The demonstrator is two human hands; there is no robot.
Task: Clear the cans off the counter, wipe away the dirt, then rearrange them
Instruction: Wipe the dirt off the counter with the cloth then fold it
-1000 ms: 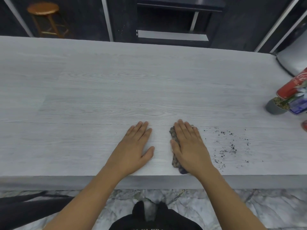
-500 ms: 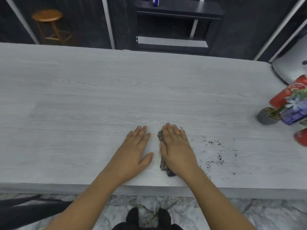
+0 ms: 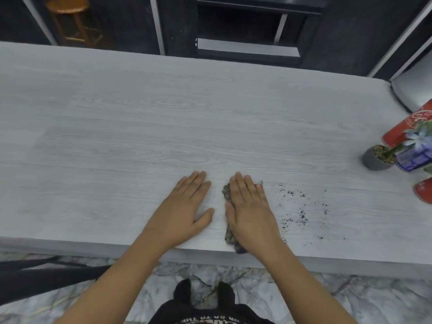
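Note:
My right hand lies flat, palm down, pressing a dark speckled rag onto the pale wood-grain counter near its front edge. Only the rag's left edge shows from under the hand. Black dirt specks are scattered just right of that hand. My left hand rests flat and empty on the counter beside it, fingers together. At the far right stand a red cola can, a blue can and part of another red can, cut off by the frame edge.
A small grey pot with a flowering plant stands in front of the cans. A wooden stool and a dark shelf unit lie beyond the counter's far edge. A grey chair back is at the right end.
My right hand and the rag have slid a little to the left, away from the dirt specks. The left hand has stayed put. The camera view has shifted slightly.

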